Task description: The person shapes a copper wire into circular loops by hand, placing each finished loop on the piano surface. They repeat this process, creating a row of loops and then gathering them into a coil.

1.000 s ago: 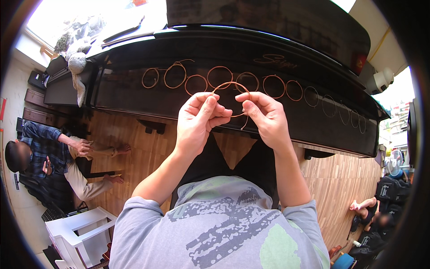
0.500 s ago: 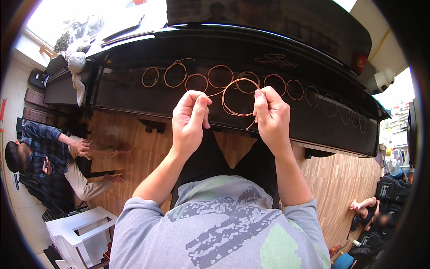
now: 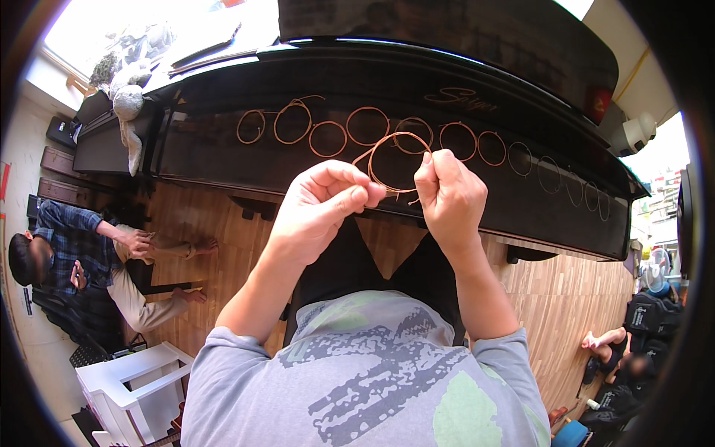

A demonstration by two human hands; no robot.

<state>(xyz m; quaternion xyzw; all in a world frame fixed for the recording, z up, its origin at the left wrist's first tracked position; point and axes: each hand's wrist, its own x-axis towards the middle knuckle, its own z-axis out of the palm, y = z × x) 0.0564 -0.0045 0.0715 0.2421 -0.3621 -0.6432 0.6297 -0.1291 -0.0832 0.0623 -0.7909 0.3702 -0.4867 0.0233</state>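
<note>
Looking down on glossy black piano (image 3: 372, 82) across the top; to far L, spotting seated person (image 3: 67, 231) in plaid shirt; along piano, seeing row of wire coils (image 3: 477, 147), copper-coloured then silvery toward R; now onto L hand (image 3: 320, 203), bent narrow at lower L edge of copper-coloured wire coil (image 3: 372, 162), can't tell if gripping; onto R hand (image 3: 453, 192), closed, pinching R edge of same; holding that up b/w both hands, nr piano; below, just L of R hand, seeing short wire end (image 3: 414, 201).
</note>
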